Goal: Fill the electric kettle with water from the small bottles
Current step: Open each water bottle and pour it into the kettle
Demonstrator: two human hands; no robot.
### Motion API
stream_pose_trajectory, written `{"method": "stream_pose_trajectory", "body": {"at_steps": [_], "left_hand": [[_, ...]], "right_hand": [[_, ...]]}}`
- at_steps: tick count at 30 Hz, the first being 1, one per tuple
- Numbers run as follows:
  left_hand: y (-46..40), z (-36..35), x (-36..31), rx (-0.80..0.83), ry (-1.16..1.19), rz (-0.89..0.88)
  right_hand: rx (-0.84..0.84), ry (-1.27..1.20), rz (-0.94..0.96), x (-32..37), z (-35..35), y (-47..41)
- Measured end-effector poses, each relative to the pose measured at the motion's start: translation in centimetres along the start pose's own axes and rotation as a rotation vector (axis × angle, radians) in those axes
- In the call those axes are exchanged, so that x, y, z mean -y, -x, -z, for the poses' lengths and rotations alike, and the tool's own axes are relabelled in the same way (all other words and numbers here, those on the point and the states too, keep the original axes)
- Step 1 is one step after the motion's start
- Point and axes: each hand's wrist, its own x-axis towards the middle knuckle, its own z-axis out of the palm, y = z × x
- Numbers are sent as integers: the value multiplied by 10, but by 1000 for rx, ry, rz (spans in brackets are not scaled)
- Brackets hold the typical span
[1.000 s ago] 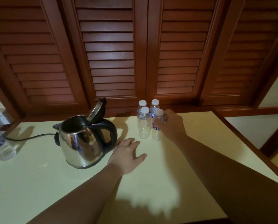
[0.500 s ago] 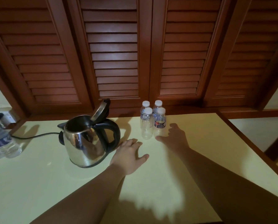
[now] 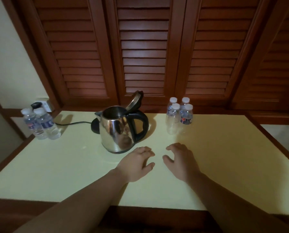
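Both our hands are empty: left hand [image 3: 137, 163] and right hand [image 3: 182, 160] lie palm down on the pale table [image 3: 64, 165], fingers loosely spread and curled, gripping nothing, a small gap between them.

Just beyond our left hand stands the electric kettle [image 3: 116, 132], steel body upright. Its lid [image 3: 135, 100] is tipped open toward the back. Spout [image 3: 97, 113] points left and away, black handle [image 3: 140, 125] to the right. Inside is dark; we cannot tell any water level. A black cord [image 3: 73, 123] runs from its base leftward toward a wall socket [image 3: 45, 105].

Right of the kettle and beyond our right hand, four small bottles [image 3: 179, 115] stand upright in a tight cluster, white caps on. The front two look clear and near empty; we cannot tell for the rear pair. Nothing lies between hands and bottles.

Far left, at the table edge, two larger bottles [image 3: 41, 125] stand capped, holding water.

Brown louvred doors [image 3: 143, 47] close off the back.
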Motion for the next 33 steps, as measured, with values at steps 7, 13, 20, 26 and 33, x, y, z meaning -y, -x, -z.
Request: {"method": "stream_pose_trajectory", "body": {"at_steps": [7,13,20,26,33], "left_hand": [[78,42,68,-80,22,-14],[155,89,166,-119,50,62],[207,138,271,-204,85,196],[207,173,309,-283,149,380],[165,195,340,-510,484,591]], "right_hand": [[8,-69,37,98,-52,9],[86,-134,119,205,-114,-2],[166,-26,83,290,-167,-32],[272,169,67,302,-180,-41],[230,155,41,299,-180,-41]]}}
